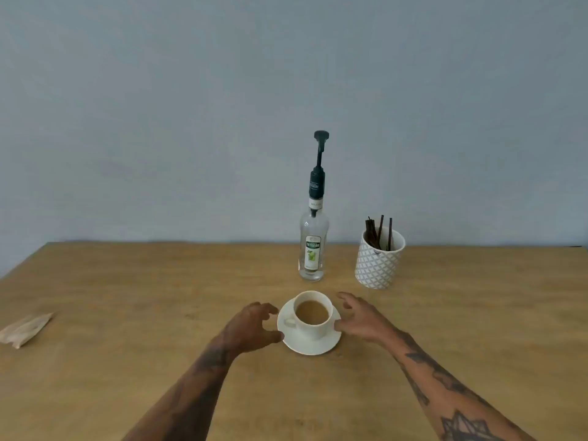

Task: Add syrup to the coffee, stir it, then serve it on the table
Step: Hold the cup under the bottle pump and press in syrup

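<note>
While the cup [312,313] sits full of milky coffee on its saucer [310,343] near the middle of the table [127,313], we have our hands at either side of it: the left hand [253,326] has its thumb at the saucer's rim and its fingers curled loosely above, gripping nothing; the right hand [361,319] touches the opposite rim with its thumb, fingers spread and relaxed. Whether either thumb truly presses the saucer we cannot tell. The bottle [313,240] with its tall pump stands upright just behind the cup, and the pot [378,262] of dark stirrers stands to its right — both untouched, by the look of it. We judge the syrup step is yet to come. The risks: coffee stands high in the cup, so a jerky slide or lift of the saucer could slop it over; and the tall, narrow bottle could tip if the pump is pressed off-centre — it looks nearly empty, so light
</note>
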